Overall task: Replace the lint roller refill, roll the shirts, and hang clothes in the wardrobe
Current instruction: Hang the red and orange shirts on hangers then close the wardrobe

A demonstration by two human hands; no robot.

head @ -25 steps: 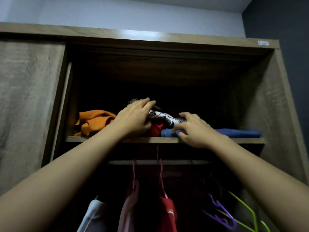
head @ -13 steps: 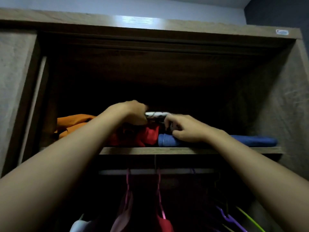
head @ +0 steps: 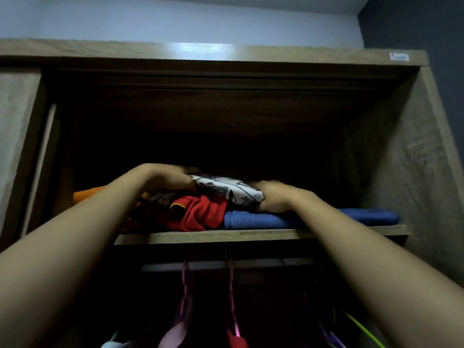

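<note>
Left hand (head: pixel 170 179) at nine o'clock, right hand (head: pixel 275 198) at three, clasp the printed roll (head: pixel 226 190); shoving could spill the red shirt (head: pixel 200 216).

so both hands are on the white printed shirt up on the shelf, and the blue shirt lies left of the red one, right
Not quite. The head view shows the blue shirt lying right of the red shirt, not left. The rest holds: the left hand and right hand are both on the white printed shirt up on the shelf.
</note>
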